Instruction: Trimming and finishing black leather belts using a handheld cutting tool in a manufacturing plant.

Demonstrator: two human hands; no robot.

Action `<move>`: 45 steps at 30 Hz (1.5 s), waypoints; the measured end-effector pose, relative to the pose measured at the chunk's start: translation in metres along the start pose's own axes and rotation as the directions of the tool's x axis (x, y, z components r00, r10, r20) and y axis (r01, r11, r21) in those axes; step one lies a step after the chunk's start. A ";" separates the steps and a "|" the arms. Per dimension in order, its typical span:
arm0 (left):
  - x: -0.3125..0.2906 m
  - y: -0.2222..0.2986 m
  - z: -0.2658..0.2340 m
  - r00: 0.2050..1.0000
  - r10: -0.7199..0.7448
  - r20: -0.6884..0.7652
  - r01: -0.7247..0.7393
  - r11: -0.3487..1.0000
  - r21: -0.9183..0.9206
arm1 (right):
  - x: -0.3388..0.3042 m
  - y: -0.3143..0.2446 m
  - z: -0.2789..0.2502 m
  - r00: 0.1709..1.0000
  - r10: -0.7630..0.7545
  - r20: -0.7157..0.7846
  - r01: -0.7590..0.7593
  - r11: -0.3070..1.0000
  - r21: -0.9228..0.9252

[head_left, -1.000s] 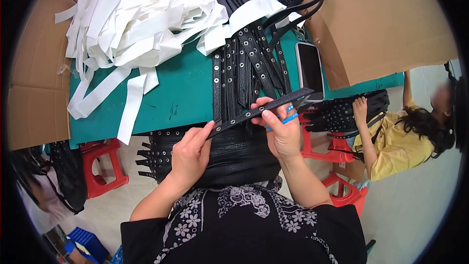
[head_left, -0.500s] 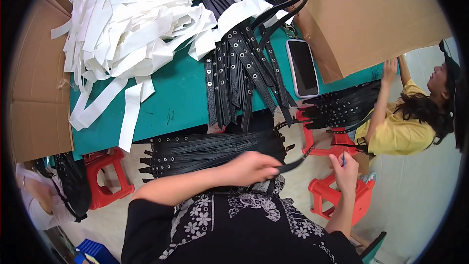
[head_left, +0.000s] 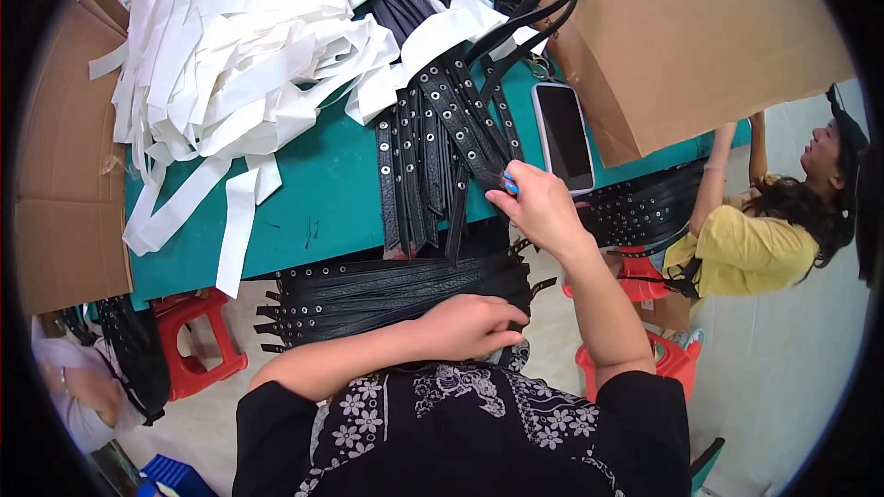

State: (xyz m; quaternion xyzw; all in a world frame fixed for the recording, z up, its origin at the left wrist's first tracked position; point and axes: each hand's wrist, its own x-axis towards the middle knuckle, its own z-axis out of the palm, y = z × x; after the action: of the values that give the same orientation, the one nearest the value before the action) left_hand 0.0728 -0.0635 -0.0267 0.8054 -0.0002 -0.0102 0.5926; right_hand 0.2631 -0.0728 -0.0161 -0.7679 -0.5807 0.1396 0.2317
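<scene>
My right hand [head_left: 543, 207] reaches over the table edge, its fingers closed on a small blue tool [head_left: 510, 182] that they mostly hide. Its fingertips are at the lower end of a black eyelet strap [head_left: 458, 124], part of a bunch of black straps with silver eyelets hanging toward me; whether they also pinch that strap, I cannot tell. Lower down, my left hand [head_left: 471, 324] lies over a wide bundle of black straps [head_left: 387, 290] across my lap. Its thumb and fingers are apart, with nothing visible between them.
A heap of white strips [head_left: 249, 55] covers the left of the green table [head_left: 295, 212]. A phone [head_left: 564, 138] lies right of the straps, beside a large cardboard box [head_left: 718, 28]. A person in yellow [head_left: 755, 248] handles straps at right. Red stools [head_left: 198, 340] stand below.
My right hand has moved up and left from beside the stool to the straps on the table. The strap end my left hand held has been let go.
</scene>
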 end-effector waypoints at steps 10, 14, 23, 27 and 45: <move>-0.058 0.002 -0.068 0.734 -0.470 -0.491 0.022 0.738 -0.674 | 0.018 -0.062 0.001 0.883 0.005 0.469 -0.425 0.427 0.798; -0.064 -0.007 -0.073 0.743 -0.512 -0.430 -0.102 0.549 -0.830 | 0.015 -0.092 0.021 0.916 -0.015 0.401 -0.352 0.452 0.820; -0.073 -0.028 -0.086 0.737 -0.523 -0.429 0.019 0.650 -0.760 | -0.012 -0.071 0.033 0.988 -0.038 0.153 -0.062 0.797 0.600; -0.067 -0.030 -0.086 0.757 -0.438 -0.484 0.069 0.791 -0.608 | -0.044 -0.065 0.014 0.983 -0.136 0.124 0.118 0.983 0.138; -0.052 -0.026 -0.082 0.717 -0.531 -0.451 0.197 0.776 -0.599 | -0.034 -0.069 0.014 0.905 -0.404 0.132 0.417 0.905 -0.088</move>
State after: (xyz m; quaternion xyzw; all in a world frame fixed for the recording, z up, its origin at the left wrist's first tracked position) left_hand 0.0214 0.0228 -0.0263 0.5619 0.3543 0.1233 0.7373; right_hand 0.1891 -0.0873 0.0060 -0.6315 -0.7483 0.0966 0.1789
